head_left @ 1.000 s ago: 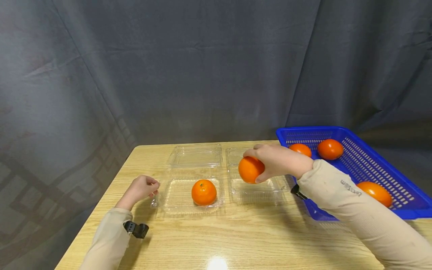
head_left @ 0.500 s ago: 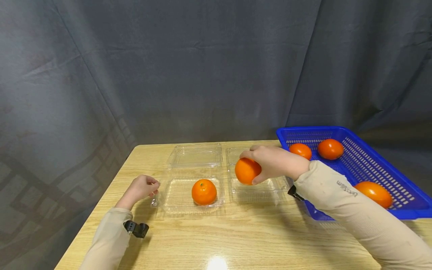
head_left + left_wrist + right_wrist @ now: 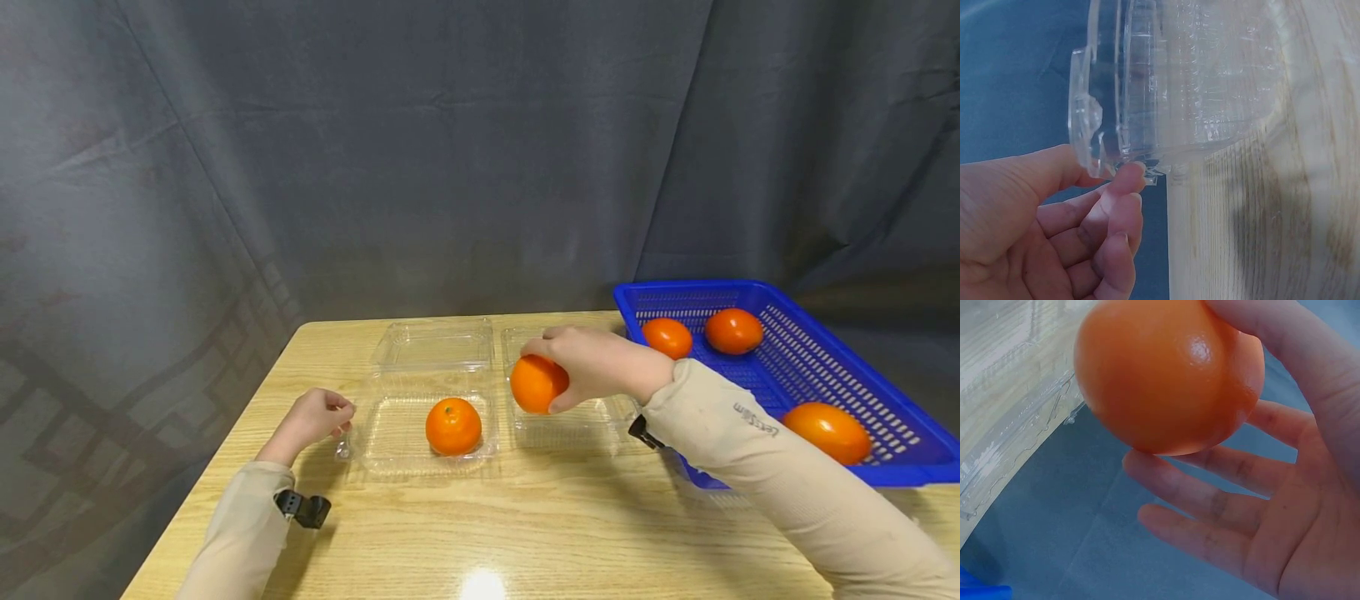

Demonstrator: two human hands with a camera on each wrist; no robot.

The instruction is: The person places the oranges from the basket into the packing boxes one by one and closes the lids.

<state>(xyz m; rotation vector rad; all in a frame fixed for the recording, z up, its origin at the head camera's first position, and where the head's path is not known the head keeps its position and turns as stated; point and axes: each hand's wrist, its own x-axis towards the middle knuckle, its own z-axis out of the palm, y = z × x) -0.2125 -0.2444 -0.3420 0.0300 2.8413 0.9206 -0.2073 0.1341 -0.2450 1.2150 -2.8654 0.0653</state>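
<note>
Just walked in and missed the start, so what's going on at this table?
A person's right hand holds a round, glossy orange fruit in the air near an open clear plastic box. Their left hand pinches the edge of another open clear plastic box, where one round orange fruit with a green stem spot lies. Three more glossy orange fruits sit in the blue perforated plastic basket at the right.

Can pass over table (image 3: 420, 533) at lower centre; blocked mid-frame by held orange (image 3: 535, 386), right by blue basket (image 3: 772, 379).
</note>
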